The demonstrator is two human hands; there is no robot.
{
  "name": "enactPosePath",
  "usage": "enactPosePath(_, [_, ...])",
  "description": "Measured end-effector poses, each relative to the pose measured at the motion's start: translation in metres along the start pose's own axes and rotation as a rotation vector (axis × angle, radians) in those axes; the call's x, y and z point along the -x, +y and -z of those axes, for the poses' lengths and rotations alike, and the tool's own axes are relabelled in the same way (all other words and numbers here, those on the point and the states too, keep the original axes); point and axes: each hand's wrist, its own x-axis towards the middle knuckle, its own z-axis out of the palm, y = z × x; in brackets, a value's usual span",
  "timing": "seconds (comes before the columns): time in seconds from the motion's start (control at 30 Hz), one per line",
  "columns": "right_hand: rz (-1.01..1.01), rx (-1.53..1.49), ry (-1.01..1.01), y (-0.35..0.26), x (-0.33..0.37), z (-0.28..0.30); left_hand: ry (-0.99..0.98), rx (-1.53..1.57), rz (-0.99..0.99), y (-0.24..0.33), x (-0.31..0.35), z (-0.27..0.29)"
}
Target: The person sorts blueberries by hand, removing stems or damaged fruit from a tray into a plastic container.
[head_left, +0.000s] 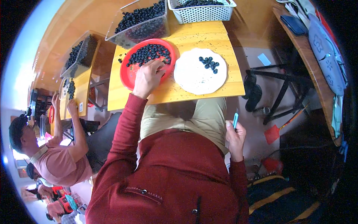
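Observation:
My left hand (148,76) is over the near right part of a round red tray (127,77), its fingers curled together. Whatever they pinch is hidden. Many small, dark, round pieces (146,54) fill the tray's far part. To its right lies a white scalloped plate (194,76) with a small cluster of the same dark pieces (209,64) in its upper right part. My right hand (235,140), beside my right thigh and below the table's near edge, grips a slim teal-handled tool (235,119) with a thin tip pointing up.
Behind the tray stand a clear bin (149,33) and a white perforated basket (201,14), both full of dark pieces. Specks litter the yellow wooden table (169,98). A co-worker (61,160) sits at another table on the left. A brown bench (302,48) curves along the right.

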Motion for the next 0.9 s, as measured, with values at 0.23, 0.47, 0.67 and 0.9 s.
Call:
enactPosePath(0.23, [0.01, -0.035, -0.032, -0.003, -0.002, -0.008, -0.003, 0.1, -0.007, 0.005, 0.004, -0.003])
enactPosePath(0.47, [0.251, 0.172, -0.06, -0.01, -0.02, -0.036, -0.04, 0.119, -0.2, 0.049, 0.037, -0.032])
enactPosePath(0.67, [0.252, 0.187, -0.034, -0.03, -0.028, -0.051, 0.014, 0.213, -0.212, 0.072, 0.045, -0.05])
enactPosePath(0.9, [0.227, 0.249, 0.0, -0.02, -0.028, -0.049, -0.021, 0.245, -0.236, 0.089, 0.044, -0.06])
